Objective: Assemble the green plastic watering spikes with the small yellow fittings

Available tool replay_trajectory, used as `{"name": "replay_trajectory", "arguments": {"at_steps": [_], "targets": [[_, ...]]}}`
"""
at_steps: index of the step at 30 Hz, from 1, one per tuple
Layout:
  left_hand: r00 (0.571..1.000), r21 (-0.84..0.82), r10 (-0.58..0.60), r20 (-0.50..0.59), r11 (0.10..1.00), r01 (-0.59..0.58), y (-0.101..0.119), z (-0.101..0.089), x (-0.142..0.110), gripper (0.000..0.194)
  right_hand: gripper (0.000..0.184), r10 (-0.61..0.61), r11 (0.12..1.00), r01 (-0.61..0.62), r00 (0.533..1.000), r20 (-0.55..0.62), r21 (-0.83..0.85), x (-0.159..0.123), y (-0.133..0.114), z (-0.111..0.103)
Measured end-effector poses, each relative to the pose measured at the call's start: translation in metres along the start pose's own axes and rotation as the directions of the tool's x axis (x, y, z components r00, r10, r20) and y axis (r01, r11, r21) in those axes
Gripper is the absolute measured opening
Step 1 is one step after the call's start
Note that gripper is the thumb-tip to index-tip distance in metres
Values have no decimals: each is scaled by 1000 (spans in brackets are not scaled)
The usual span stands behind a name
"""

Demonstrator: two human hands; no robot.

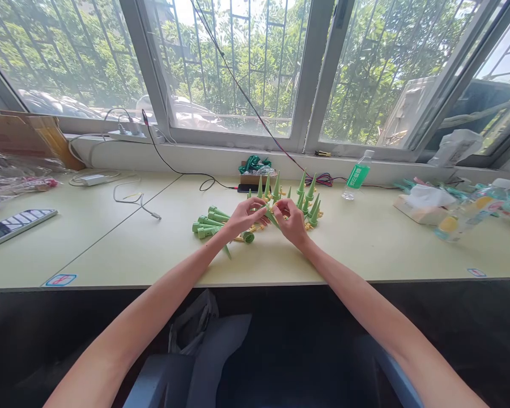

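In front of me, both hands meet over the table around one green plastic plant-watering spike, its pointed end slanting down. My left hand pinches it from the left with bent fingers. From the right, the fingertips of my right hand close on the same spike near a small yellow part. Several green spikes lie on their sides by my left hand. Behind and right of my hands, several more spikes stand point up, with yellow valve pieces at their bases. My fingers partly cover the held spike.
A phone and a small box with green wrapping sit behind the spikes. A water bottle stands right, beyond it a tissue box and a drink bottle. A white cable and a tablet-like device lie left.
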State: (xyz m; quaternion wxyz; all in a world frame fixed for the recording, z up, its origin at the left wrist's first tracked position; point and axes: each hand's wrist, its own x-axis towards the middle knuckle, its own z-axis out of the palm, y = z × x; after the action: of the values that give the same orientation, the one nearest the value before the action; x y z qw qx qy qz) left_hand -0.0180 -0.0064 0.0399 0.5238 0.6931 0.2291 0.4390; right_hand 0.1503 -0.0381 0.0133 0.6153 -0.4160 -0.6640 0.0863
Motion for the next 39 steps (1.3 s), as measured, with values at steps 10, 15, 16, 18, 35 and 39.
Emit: {"name": "replay_trajectory", "arguments": {"at_steps": [10,15,16,18,35,39], "targets": [[1000,-14,1,22,1000,0,-1,0,0,43,24,25,999,-26,1000,19,27,1,-3,-2],[999,-27,13,45,1000,-12,-3,0,-1,44,22,27,1000,-28,999,17,13,1,-2,-2],[999,-28,13,47,1000,-12,-3,0,-1,44,22,26,1000,-27,999,18,12,1,-2,-2],[999,-27,12,49,1000,-10,-3,0,-1,43,21,19,1000,-20,1000,18,17,0,-2,-3],[1000,-38,19,-13,999,-19,4,3,-3,42,21,-16,1000,17,999,36,-24,1,1,-2],[998,-17,49,-42,999,-50,3,2,-2,42,28,-52,998,56,995,83,-40,1,1,-2]]}}
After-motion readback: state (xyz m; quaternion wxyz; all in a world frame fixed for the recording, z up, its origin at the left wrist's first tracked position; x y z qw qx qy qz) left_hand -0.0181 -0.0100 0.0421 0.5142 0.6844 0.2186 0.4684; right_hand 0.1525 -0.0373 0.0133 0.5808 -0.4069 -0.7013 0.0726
